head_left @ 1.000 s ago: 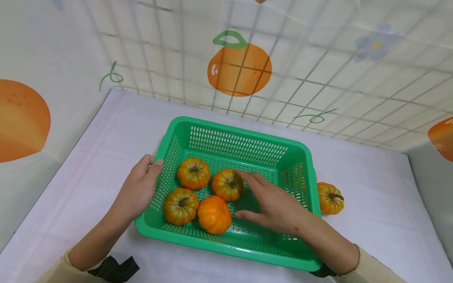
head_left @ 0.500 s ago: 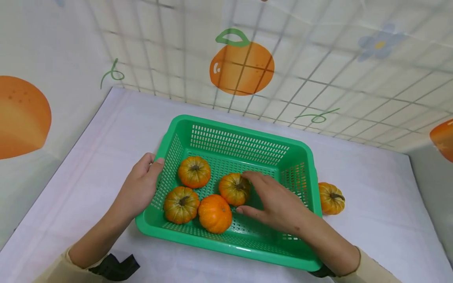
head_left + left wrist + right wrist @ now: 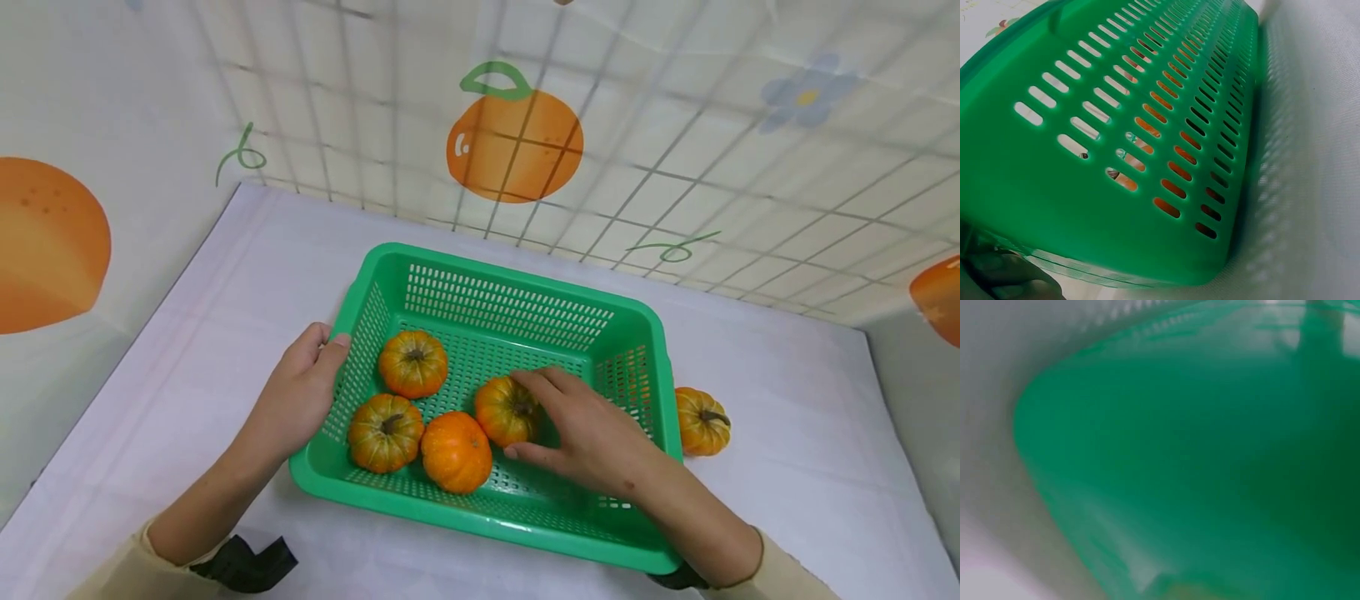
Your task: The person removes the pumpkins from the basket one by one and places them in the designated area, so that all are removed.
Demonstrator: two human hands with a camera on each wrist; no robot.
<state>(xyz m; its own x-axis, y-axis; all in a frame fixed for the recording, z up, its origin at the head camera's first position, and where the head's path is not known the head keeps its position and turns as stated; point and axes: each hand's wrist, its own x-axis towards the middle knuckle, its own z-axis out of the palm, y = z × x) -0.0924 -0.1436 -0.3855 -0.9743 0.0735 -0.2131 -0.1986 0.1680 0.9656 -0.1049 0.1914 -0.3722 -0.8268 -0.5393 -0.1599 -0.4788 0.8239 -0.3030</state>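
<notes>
In the head view a green plastic basket (image 3: 480,521) with slotted walls stands on the table, slightly skewed. My left hand (image 3: 298,396) grips its left rim, thumb on top; the left wrist view shows the outer wall and some fingers (image 3: 1013,278). Inside, my right hand (image 3: 588,429) curls over a small orange-green pumpkin (image 3: 501,410), fingers at its far side and thumb at its near side. Left of it lie a plain orange pumpkin (image 3: 456,452) and two striped pumpkins, one nearer (image 3: 386,433) and one farther (image 3: 412,364). The right wrist view shows only blurred green basket.
Another small pumpkin (image 3: 702,422) lies on the white tabletop (image 3: 795,433) just outside the basket's right wall. Orange shows through that wall's slots. Behind the table rises a grid-patterned backdrop (image 3: 360,108) with printed fruit. A black strap piece (image 3: 246,567) is by the left sleeve.
The pumpkin at my right hand has shifted right and a little nearer, in under the fingers. Both hands stay nearly where they were, and the other pumpkins lie still.
</notes>
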